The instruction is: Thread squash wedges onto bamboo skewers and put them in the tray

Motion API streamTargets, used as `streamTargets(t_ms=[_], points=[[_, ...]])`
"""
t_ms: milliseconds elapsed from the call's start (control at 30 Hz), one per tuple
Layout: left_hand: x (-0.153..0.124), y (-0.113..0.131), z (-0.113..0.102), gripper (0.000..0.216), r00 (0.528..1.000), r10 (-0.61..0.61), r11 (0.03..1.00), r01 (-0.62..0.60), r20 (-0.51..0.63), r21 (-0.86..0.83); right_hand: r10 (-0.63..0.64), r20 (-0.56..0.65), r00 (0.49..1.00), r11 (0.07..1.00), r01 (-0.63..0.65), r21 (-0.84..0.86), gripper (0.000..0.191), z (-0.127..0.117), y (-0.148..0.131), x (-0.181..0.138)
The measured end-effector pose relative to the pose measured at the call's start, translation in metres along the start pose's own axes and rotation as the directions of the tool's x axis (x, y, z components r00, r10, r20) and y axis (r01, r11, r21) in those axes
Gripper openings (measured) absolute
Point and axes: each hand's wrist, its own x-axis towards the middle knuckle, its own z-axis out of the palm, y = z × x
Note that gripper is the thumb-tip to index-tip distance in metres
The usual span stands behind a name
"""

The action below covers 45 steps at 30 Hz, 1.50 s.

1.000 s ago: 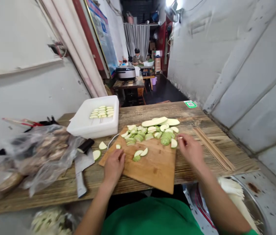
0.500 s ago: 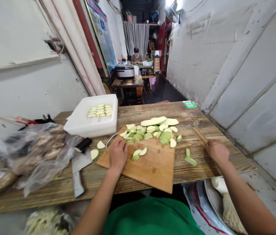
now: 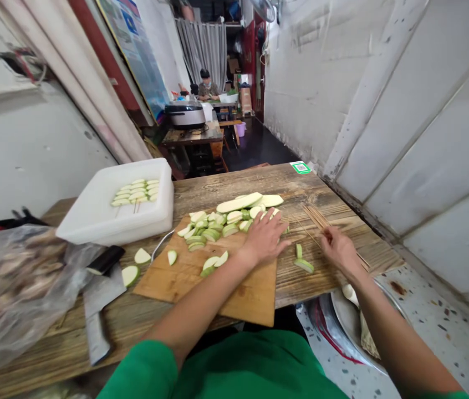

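My left hand (image 3: pixel 264 238) lies flat with spread fingers over green vegetable slices at the right end of a wooden cutting board (image 3: pixel 201 280). More slices (image 3: pixel 213 223) are heaped at the board's far side. My right hand (image 3: pixel 338 248) is closed on a thin bamboo skewer (image 3: pixel 306 233) drawn from the bundle of skewers (image 3: pixel 316 216) on the table. Two loose slices (image 3: pixel 301 259) lie between my hands.
A white tray (image 3: pixel 105 219) holding skewered slices stands at the back left. A cleaver (image 3: pixel 97 302) lies left of the board beside a plastic bag (image 3: pixel 18 282). A metal basin (image 3: pixel 351 316) sits below the table's right end. A person sits far down the corridor.
My left hand crossed the board from its left side to the slices on the right. My right hand moved to the skewer bundle and took one skewer. The view swung left.
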Motion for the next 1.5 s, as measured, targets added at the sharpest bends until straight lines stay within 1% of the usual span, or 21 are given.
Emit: streamTargets(t_ms=[67,133,200,233,300,367,467,567,667,767,867,967,1067,1133,1200,1267,1300,1367,1433,1500], points=[[0.018,-0.001,0.014,0.049,0.996,0.049,0.999,-0.050,0.069,0.016,-0.060,0.060,0.996,0.991,0.052,0.125,0.033,0.000,-0.010,-0.018],[0.030,-0.003,0.026,0.047,0.983,0.101,0.994,-0.105,0.152,0.019,-0.125,0.076,0.989,0.984,0.114,0.136,0.051,0.002,-0.021,-0.034],[0.036,-0.006,0.034,0.044,0.962,0.119,0.992,-0.128,0.244,0.018,-0.152,0.099,0.983,0.988,0.147,0.057,0.064,0.008,-0.032,-0.045],[0.037,-0.007,0.035,0.042,0.952,0.110,0.992,-0.121,0.286,0.023,-0.154,0.106,0.982,0.988,0.155,0.002,0.064,0.011,-0.036,-0.048],[0.035,-0.009,0.035,0.037,0.939,0.067,0.995,-0.089,0.337,0.050,-0.161,0.107,0.981,0.979,0.172,-0.107,0.053,0.020,-0.044,-0.051],[0.031,-0.010,0.030,0.034,0.946,0.027,0.995,-0.058,0.324,0.086,-0.184,0.104,0.977,0.961,0.201,-0.190,0.041,0.027,-0.048,-0.050],[0.025,-0.011,0.023,0.033,0.966,-0.015,0.993,-0.016,0.258,0.120,-0.204,0.102,0.974,0.945,0.223,-0.241,0.033,0.033,-0.052,-0.046],[0.023,-0.012,0.022,0.031,0.970,-0.036,0.992,0.005,0.242,0.126,-0.163,0.081,0.983,0.956,0.178,-0.235,0.032,0.033,-0.052,-0.039],[0.026,-0.013,0.023,0.029,0.971,-0.056,0.991,0.025,0.234,0.134,-0.085,0.054,0.995,0.980,0.093,-0.178,0.033,0.030,-0.049,-0.029],[0.027,-0.014,0.024,0.028,0.978,-0.074,0.987,0.044,0.197,0.152,-0.018,0.029,0.999,0.988,0.022,-0.153,0.034,0.029,-0.044,-0.021],[0.025,-0.013,0.023,0.027,0.986,-0.089,0.983,0.064,0.141,0.170,0.011,0.017,1.000,0.985,-0.008,-0.171,0.036,0.031,-0.041,-0.015],[0.021,-0.013,0.018,0.023,0.985,-0.121,0.978,0.097,0.125,0.186,0.028,0.024,0.999,0.991,-0.024,-0.129,0.037,0.032,-0.041,-0.009],[0.010,-0.015,0.009,0.022,0.985,-0.134,0.978,0.113,0.112,0.174,0.036,0.019,0.999,0.999,-0.035,-0.023,0.038,0.031,-0.047,-0.004],[-0.003,-0.017,0.001,0.022,0.986,-0.145,0.979,0.131,0.085,0.154,0.023,0.002,1.000,0.998,-0.023,0.065,0.038,0.030,-0.056,0.001],[-0.020,-0.021,-0.006,0.023,0.987,-0.153,0.981,0.144,0.057,0.131,-0.010,0.008,1.000,0.989,0.009,0.149,0.039,0.030,-0.069,0.006],[-0.041,-0.026,-0.013,0.023,0.991,-0.131,0.986,0.126,0.041,0.108,-0.067,0.032,0.997,0.976,0.059,0.209,0.038,0.030,-0.087,0.012],[-0.052,-0.030,-0.016,0.023,0.993,-0.117,0.989,0.113,0.033,0.100,-0.103,0.042,0.994,0.970,0.091,0.224,0.036,0.031,-0.098,0.016],[-0.073,-0.038,-0.023,0.026,0.990,-0.144,0.986,0.144,-0.004,0.087,-0.168,0.063,0.984,0.964,0.151,0.218,0.033,0.034,-0.121,0.023],[-0.092,-0.049,-0.029,0.038,0.977,-0.210,0.974,0.213,-0.046,0.073,-0.235,0.097,0.967,0.959,0.215,0.183,0.032,0.039,-0.145,0.031],[-0.109,-0.061,-0.033,0.056,0.953,-0.288,0.954,0.293,-0.091,0.056,-0.304,0.125,0.944,0.946,0.283,0.160,0.031,0.045,-0.168,0.036]])
